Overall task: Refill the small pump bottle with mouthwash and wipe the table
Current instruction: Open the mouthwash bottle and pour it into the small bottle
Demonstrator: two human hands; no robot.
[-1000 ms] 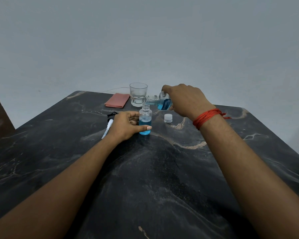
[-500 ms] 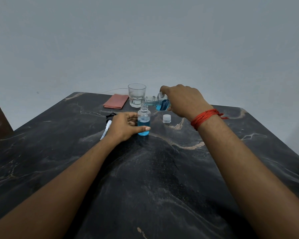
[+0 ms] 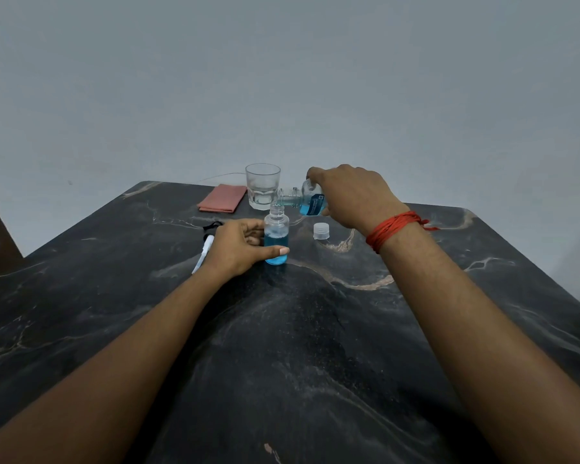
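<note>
The small clear pump bottle (image 3: 276, 236) stands upright on the dark marble table (image 3: 308, 346), more than half full of blue liquid, its neck uncapped. My left hand (image 3: 238, 247) grips its lower body from the left. My right hand (image 3: 352, 195) holds the mouthwash bottle (image 3: 303, 199) tipped on its side, its mouth just above the small bottle's neck. The pump head with its white tube (image 3: 206, 244) lies on the table behind my left hand. A folded pink cloth (image 3: 222, 198) lies at the far edge.
A clear drinking glass (image 3: 262, 185) stands at the back, right behind the two bottles. A small translucent cap (image 3: 321, 230) sits on the table under my right wrist. The table's far edge meets a plain grey wall.
Both hands hold their grips with the mouthwash bottle still tipped over the small bottle. The blue level in the small bottle looks slightly higher.
</note>
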